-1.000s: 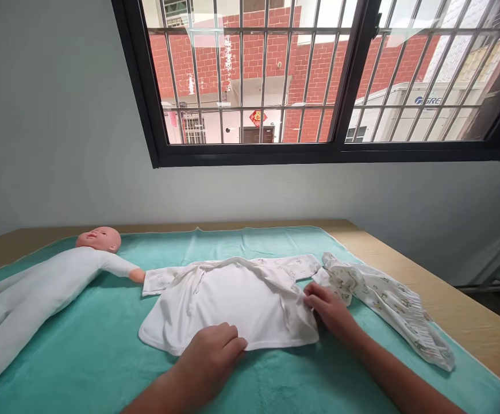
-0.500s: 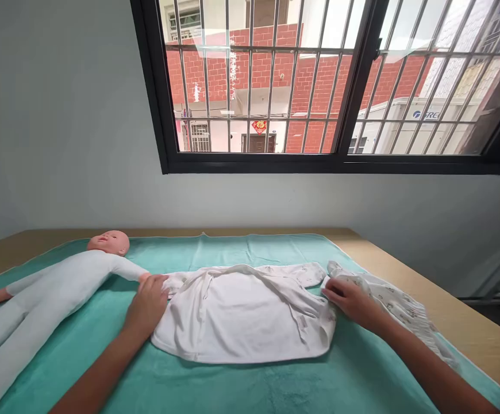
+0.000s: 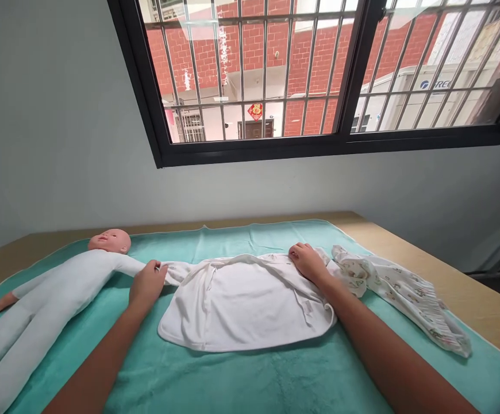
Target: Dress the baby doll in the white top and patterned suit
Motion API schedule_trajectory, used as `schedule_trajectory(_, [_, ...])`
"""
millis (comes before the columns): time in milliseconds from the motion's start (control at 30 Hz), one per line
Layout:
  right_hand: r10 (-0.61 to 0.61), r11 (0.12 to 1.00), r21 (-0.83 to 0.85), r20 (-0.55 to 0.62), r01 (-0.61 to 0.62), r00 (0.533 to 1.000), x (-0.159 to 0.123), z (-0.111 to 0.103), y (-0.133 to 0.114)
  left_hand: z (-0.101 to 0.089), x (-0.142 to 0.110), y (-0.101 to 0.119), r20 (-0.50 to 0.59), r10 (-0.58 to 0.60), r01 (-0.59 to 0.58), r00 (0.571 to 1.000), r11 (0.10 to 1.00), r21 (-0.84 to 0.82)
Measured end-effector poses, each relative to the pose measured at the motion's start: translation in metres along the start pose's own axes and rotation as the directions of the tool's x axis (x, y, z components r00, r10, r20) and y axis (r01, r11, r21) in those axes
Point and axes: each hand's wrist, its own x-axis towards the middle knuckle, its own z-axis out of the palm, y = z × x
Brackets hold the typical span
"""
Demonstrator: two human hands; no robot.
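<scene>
A white baby shirt [image 3: 241, 302] lies spread on the teal towel [image 3: 250, 379]. My left hand [image 3: 146, 283] is closed on the shirt's left sleeve end, right beside the doll's hand. My right hand [image 3: 307, 261] rests curled on the shirt's right sleeve near the shoulder, gripping the cloth. A baby doll [image 3: 60, 287] in a white suit lies on its back at the left, head toward the wall.
Patterned baby trousers [image 3: 400, 296] lie crumpled to the right of the shirt. The towel covers a wooden table [image 3: 461, 287] set against a grey wall. A barred window [image 3: 319, 75] is above.
My left hand went from the shirt's hem to its left sleeve end. My right hand moved from the shirt's right side up to the right sleeve. The view shifted slightly.
</scene>
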Motion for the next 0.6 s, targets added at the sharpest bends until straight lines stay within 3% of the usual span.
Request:
schedule_trajectory(200, [0.108,0.994,0.031,-0.115,-0.105,0.987,-0.003,-0.002,0.001,0.015,0.009,-0.003,-0.069,-0.142,0.135,0.987,0.985,-0.105])
schedule_trajectory(367, [0.202,0.972,0.152,-0.149,-0.179,0.968,0.004,-0.006,-0.002,0.012,-0.005,-0.002,-0.118,-0.125,0.117,0.985,0.991,-0.069])
schedule_trajectory(500, [0.262,0.924,0.326,-0.151,-0.202,0.953,0.023,-0.026,-0.011,0.010,-0.016,0.006,-0.226,0.001,0.002,0.974,1.000,0.010])
schedule_trajectory(600, [0.288,0.831,0.532,-0.158,-0.164,0.944,0.034,-0.042,-0.021,0.014,-0.023,0.020,-0.238,0.217,-0.221,0.947,0.975,0.007])
